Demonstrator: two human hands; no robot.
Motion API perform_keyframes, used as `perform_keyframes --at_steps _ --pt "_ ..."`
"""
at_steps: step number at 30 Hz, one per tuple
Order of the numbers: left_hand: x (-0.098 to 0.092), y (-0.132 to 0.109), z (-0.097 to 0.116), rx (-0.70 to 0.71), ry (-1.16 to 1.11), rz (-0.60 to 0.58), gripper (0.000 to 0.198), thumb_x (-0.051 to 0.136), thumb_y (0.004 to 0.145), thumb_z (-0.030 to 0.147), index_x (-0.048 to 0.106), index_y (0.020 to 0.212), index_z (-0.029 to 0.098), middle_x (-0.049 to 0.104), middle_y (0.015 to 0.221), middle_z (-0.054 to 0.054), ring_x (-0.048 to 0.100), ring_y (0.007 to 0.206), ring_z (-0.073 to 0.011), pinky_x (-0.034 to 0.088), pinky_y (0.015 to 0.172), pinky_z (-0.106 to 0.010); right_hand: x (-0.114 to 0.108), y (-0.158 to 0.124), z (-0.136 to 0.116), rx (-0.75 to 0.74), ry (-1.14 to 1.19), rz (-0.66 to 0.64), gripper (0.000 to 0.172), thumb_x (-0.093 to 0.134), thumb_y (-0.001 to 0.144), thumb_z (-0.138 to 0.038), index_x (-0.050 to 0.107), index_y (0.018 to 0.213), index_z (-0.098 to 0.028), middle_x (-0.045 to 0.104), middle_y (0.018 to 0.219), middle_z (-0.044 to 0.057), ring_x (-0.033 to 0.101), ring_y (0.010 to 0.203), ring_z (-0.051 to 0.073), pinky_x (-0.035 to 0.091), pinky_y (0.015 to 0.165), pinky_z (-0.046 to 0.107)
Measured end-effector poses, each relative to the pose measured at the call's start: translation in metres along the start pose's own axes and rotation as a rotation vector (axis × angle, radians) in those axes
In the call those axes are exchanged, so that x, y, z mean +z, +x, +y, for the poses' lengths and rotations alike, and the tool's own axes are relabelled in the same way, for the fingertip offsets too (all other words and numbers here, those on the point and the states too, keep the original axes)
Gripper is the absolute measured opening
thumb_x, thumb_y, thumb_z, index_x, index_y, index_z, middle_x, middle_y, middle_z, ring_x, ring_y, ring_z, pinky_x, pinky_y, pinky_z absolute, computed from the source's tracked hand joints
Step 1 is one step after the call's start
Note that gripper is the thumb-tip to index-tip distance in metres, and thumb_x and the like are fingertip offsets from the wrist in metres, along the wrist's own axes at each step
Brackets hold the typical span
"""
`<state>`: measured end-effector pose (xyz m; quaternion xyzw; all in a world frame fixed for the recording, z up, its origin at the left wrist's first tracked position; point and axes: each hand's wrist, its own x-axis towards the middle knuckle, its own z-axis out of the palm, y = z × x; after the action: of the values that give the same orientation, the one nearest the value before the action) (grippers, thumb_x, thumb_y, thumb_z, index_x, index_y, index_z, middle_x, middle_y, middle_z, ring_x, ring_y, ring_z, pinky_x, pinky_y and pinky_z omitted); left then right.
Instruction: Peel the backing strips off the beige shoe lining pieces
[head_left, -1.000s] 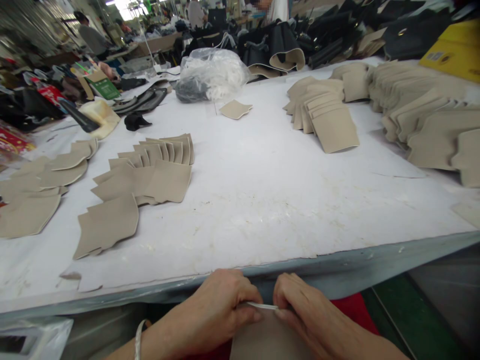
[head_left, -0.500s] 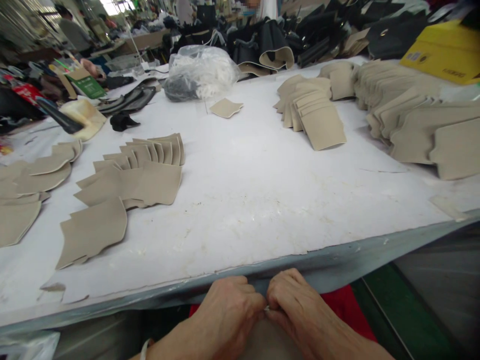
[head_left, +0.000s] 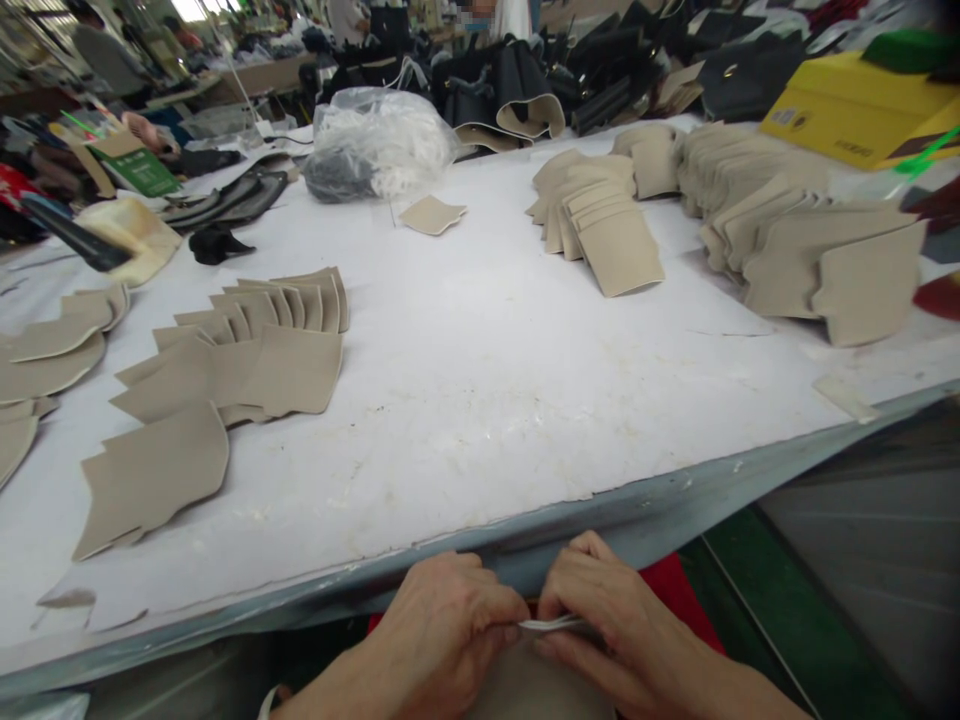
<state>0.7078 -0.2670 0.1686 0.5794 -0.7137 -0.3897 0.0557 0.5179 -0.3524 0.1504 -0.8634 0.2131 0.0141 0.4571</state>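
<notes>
Just in front of the table's near edge, my left hand [head_left: 457,625] and my right hand [head_left: 611,620] pinch the upper edge of a beige leather-like piece [head_left: 536,685]. A pale, layered edge shows in the small gap between them. Below that, the piece hangs down, partly covered by my hands and cut off by the frame. Beyond the edge, on the left, lie fanned beige pieces [head_left: 292,370] and a nearer small stack [head_left: 161,480].
White paper [head_left: 450,400] covers the table. More beige pieces [head_left: 615,240] lie to the right, beside a long row [head_left: 870,285] and a yellow box [head_left: 862,110]. A plastic bag [head_left: 382,140] and black bags [head_left: 525,95] stand at the back. One lone piece [head_left: 433,215] lies mid-table.
My hands have moved slightly apart along the piece's edge, baring more of its pale rim. The view has shifted right, so the table things sit farther left.
</notes>
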Motion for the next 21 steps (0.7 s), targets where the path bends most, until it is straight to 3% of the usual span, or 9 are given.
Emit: perform_keyframes --at_steps 7,13,21 --pt "0.006 0.004 0.001 -0.032 -0.03 -0.008 0.014 0.056 0.088 0.014 0.068 0.084 0.017 0.068 0.08 -0.003 0.06 0.077 -0.0187 0.036 0.067 -0.029 0.006 0.003 0.004 -0.036 -0.039 0.056 0.019 0.063 0.09 -0.02 0.053 0.074 -0.018 0.058 0.073 -0.001 0.052 0.076 0.017 0.038 0.076 0.034" --pt "0.011 0.006 -0.002 -0.01 -0.105 0.014 0.014 0.058 0.09 0.017 0.069 0.083 0.018 0.07 0.078 -0.001 0.061 0.077 -0.017 0.035 0.069 -0.028 0.002 -0.015 0.011 -0.007 0.045 0.023 0.009 0.063 0.092 -0.02 0.061 0.083 -0.019 0.064 0.081 -0.001 0.054 0.085 0.018 0.038 0.078 0.033" --pt "0.012 0.005 -0.005 -0.053 -0.146 0.036 0.012 0.063 0.088 0.016 0.072 0.08 0.02 0.07 0.074 0.0 0.059 0.074 -0.0158 0.034 0.068 -0.027 0.003 -0.023 0.025 -0.063 0.029 0.049 0.027 0.051 0.1 -0.034 0.059 0.08 -0.018 0.062 0.078 -0.001 0.054 0.081 0.016 0.037 0.08 0.032"
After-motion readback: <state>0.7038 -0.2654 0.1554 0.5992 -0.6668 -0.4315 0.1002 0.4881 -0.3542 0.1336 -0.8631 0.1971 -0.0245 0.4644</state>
